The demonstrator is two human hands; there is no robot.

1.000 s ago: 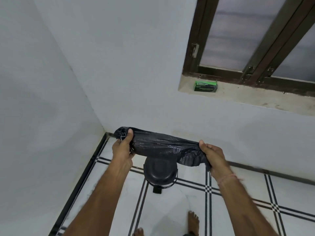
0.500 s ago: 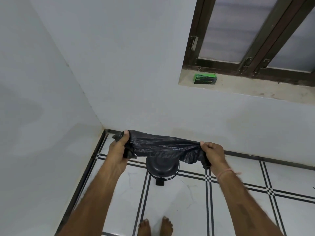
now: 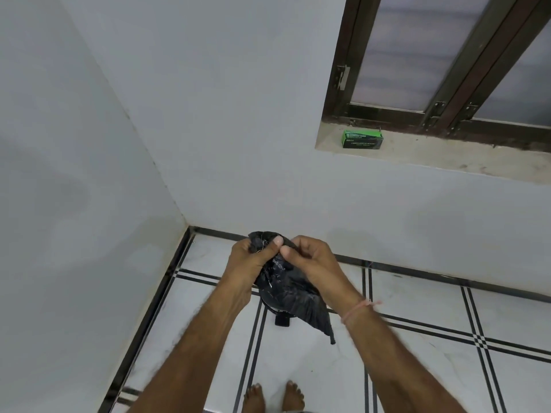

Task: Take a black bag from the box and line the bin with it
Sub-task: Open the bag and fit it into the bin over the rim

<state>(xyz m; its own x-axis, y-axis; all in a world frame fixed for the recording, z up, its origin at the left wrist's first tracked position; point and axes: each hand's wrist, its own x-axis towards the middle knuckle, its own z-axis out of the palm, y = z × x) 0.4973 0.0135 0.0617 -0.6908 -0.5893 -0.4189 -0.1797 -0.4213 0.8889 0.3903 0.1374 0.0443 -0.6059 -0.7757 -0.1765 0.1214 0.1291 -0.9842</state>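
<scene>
**Risk: a stuck seam or a torn edge**

The left hand [image 3: 250,257] and right hand [image 3: 310,260] both pinch the top of the crumpled black plastic bag [image 3: 295,299], thumbs almost touching. Its tail hangs toward 5 o'clock. The thin film may cling shut, tear under hard rubbing, or slip from a loose pinch. I cannot tell whether the pinched edge is the mouth or the sealed end. The round black bin [image 3: 281,321] stands at 6 o'clock beneath the bag, mostly covered, so its lid is unclear. The green cardboard box [image 3: 362,139] sits at 1 o'clock on the window sill [image 3: 447,162], its print unreadable.

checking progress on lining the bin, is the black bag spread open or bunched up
Bunched up: left hand and right hand pinch the black bag at its top; it hangs crumpled.
</scene>
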